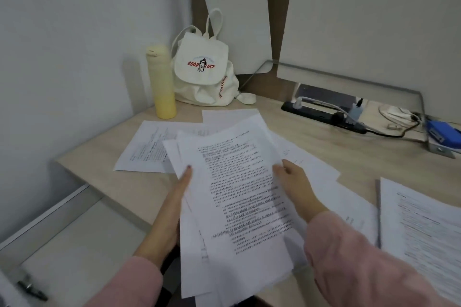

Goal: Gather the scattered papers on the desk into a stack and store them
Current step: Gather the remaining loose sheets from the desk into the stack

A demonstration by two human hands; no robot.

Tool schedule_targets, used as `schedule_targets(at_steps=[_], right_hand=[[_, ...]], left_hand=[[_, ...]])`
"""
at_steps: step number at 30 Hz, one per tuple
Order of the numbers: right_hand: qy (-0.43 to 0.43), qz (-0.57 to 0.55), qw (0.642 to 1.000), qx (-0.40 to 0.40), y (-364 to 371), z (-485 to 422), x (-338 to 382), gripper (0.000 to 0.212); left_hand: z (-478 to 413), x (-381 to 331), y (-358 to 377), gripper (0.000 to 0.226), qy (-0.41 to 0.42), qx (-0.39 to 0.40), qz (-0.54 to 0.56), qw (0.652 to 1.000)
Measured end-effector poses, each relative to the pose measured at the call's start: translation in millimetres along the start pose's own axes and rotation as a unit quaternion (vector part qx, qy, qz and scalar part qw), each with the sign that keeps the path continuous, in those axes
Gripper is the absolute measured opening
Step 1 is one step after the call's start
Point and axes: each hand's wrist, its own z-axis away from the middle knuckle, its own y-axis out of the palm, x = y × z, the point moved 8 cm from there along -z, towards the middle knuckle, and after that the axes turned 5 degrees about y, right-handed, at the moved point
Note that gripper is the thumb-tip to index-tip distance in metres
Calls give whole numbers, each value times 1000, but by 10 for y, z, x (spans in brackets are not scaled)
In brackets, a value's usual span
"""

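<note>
Papers (239, 197) partly gathered, uneven bundle held above desk (324, 137) edge; left hand (172, 209) and right hand (296, 187) fingers closed on its sides. Loose sheets (144, 149) remain left and right. Next likely: collect those, square edges.

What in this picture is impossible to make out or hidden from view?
All from the head view:
- Text on the held papers: too small and blurred to read.
- Left hand fingers: behind the sheets, only the thumb shows.
- Sheet at right: cut off by the frame edge, print smeared.
- Blue object: partly cut off at the edge.
- Backpack contents: flap closed.
</note>
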Motion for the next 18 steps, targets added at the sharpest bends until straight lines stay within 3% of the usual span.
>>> schedule_targets(at_steps=[4,8,11,14,18], right_hand=[[7,-2,999,53,141,-80,-69,36],[26,-52,991,119,69,-66,13,43],[45,-126,983,123,-118,21,132,44],[-32,-187,975,112,-280,152,413,25],[-135,-255,954,79,-464,363,783,25]], left_hand=[[27,-49,-60,35,42,-56,-84,994],[50,-371,13,26,100,-41,-92,990],[59,-675,77,26,151,-41,-67,985],[54,-936,188,33,201,-49,-47,977],[38,-1158,359,40,247,-63,-55,965]])
